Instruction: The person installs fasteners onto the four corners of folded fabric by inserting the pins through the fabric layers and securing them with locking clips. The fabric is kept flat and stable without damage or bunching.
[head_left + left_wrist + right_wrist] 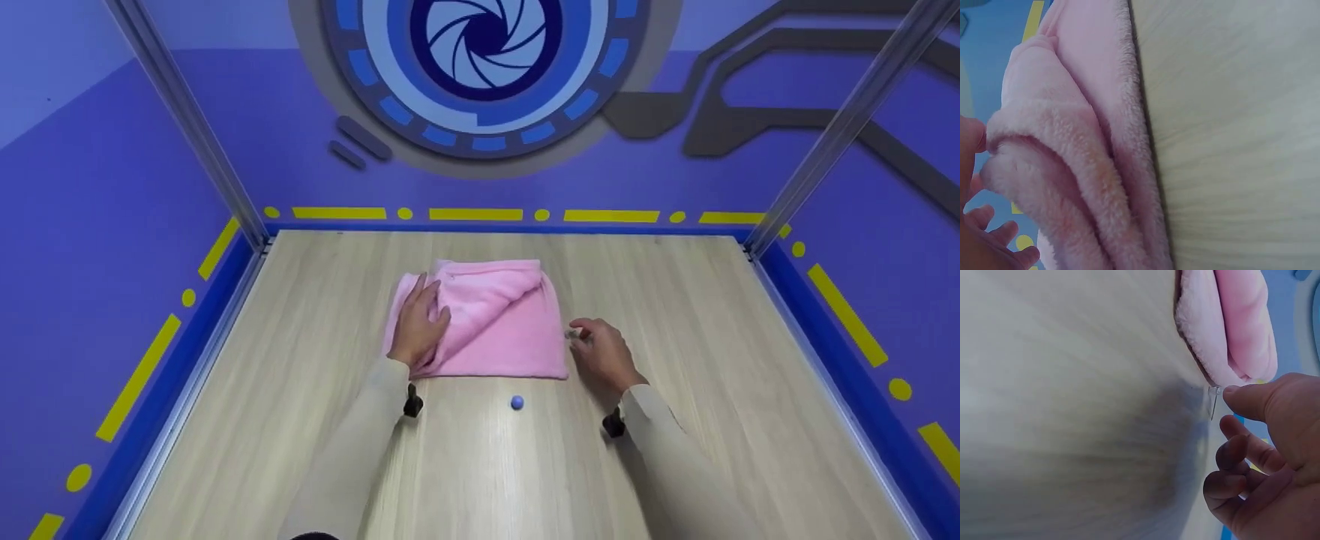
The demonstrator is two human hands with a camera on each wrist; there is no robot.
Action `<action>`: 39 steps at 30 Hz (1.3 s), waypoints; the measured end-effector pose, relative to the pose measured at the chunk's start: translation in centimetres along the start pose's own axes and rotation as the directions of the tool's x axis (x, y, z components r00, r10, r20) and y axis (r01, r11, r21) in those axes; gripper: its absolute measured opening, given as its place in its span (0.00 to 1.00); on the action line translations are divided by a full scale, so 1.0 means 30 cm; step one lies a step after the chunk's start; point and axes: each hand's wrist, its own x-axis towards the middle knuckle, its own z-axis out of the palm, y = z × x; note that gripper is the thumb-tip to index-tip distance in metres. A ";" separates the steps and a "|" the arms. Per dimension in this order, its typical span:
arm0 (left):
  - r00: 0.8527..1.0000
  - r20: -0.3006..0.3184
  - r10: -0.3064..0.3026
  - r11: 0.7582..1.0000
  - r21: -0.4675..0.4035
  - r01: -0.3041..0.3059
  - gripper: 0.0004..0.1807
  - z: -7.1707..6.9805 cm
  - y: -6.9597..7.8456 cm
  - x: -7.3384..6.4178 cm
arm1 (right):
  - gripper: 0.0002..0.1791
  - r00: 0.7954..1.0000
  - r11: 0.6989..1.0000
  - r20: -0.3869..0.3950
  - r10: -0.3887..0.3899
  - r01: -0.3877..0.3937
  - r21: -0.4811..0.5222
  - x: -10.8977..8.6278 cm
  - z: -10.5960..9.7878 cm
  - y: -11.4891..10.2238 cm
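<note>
A folded pink fleece cloth [517,337] lies on the table with one corner turned over in a diagonal fold. My left hand [420,322] rests on its left part, fingers extended over the fabric. In the left wrist view, rumpled layers of the fleece [1055,118] bulge beside the hand [988,230]. Just off the cloth's right edge, my right hand [604,352] pinches a clear-headed push pin [1215,391]. The pin's thin metal needle points down in the right wrist view, with the thumb tip at its head and the other fingers [1233,453] bent.
A small blue ball [517,403] sits on the wooden table [480,480] in front of the cloth, between the forearms. Blue panels with yellow dashes [476,214] enclose the table at the back and sides. Metal posts [832,135] stand at the back corners.
</note>
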 end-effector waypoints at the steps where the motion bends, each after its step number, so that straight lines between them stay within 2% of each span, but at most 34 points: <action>1: 1.000 -0.002 -0.005 1.000 -0.002 0.005 0.32 -0.003 0.002 -0.003 | 0.17 1.000 1.000 0.004 -0.002 0.002 -0.003 0.006 0.002 -0.003; 9: 0.999 0.008 -0.047 0.999 -0.018 0.047 0.35 -0.012 0.022 -0.034 | 0.13 1.000 1.000 0.029 0.010 -0.009 -0.026 0.043 0.023 -0.007; 12: 1.000 0.009 -0.027 0.999 -0.018 0.027 0.35 -0.001 0.023 -0.046 | 0.12 0.999 0.999 0.034 0.035 -0.034 -0.039 0.049 0.028 0.000; 18: 0.999 -0.032 0.028 1.000 -0.013 -0.029 0.34 0.013 0.012 -0.065 | 0.08 0.999 0.998 0.027 0.040 -0.039 -0.043 0.057 0.037 -0.006; 24: 0.999 -0.041 0.032 0.999 -0.022 -0.033 0.34 0.019 0.022 -0.077 | 0.04 0.998 0.998 0.034 0.054 -0.052 -0.041 0.052 0.038 -0.014; 28: 0.993 -0.091 0.073 0.997 -0.024 -0.076 0.31 0.035 0.048 -0.078 | 0.04 0.998 0.998 0.039 0.051 -0.050 -0.031 0.042 0.028 -0.009; 32: 0.981 -0.145 0.127 0.990 -0.044 -0.135 0.27 0.049 0.087 -0.074 | 0.05 0.998 0.999 0.036 0.050 -0.049 -0.017 0.033 0.019 -0.007; 39: 0.964 -0.157 0.213 0.973 -0.061 -0.224 0.23 0.082 0.185 -0.063 | 0.04 0.998 0.997 -0.013 0.067 -0.067 0.025 0.023 0.004 -0.020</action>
